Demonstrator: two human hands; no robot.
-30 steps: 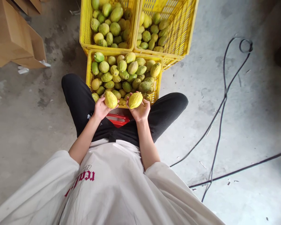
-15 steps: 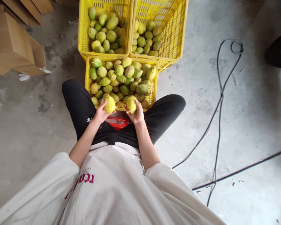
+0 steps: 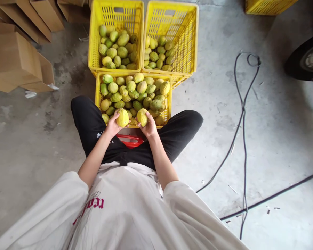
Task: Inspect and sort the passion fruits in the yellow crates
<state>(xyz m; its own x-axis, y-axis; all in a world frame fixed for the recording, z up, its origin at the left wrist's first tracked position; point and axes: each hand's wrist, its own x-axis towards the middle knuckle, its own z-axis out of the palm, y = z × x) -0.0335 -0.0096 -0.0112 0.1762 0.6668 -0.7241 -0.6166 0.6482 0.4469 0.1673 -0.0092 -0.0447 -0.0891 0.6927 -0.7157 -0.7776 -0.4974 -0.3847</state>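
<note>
- While a yellow fruit (image 3: pixel 122 118) rests in the half-curled left hand (image 3: pixel 113 125), a second fruit (image 3: pixel 142 117) sits at its three o'clock, gripped by the partly closed right hand (image 3: pixel 149 127).
- At twelve: a yellow crate (image 3: pixel 97 92) of green-yellow fruits (image 3: pixel 133 85).
- Farther: a slatted crate (image 3: pixel 117 17) at eleven, another crate (image 3: pixel 189 41) at one.
- At ten: cardboard boxes (image 3: pixel 18 57); at three: black cable (image 3: pixel 243 110).

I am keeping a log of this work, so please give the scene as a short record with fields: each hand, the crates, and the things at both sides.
Left hand: holds a yellow fruit
Right hand: holds a second yellow fruit, apart from the first
Near crate: yellow, with many green and yellowish fruits
Far crates: two, yellow, side by side, both with fruit inside
Left side: cardboard boxes
Right side: black cable; wheel, partly in view
</note>
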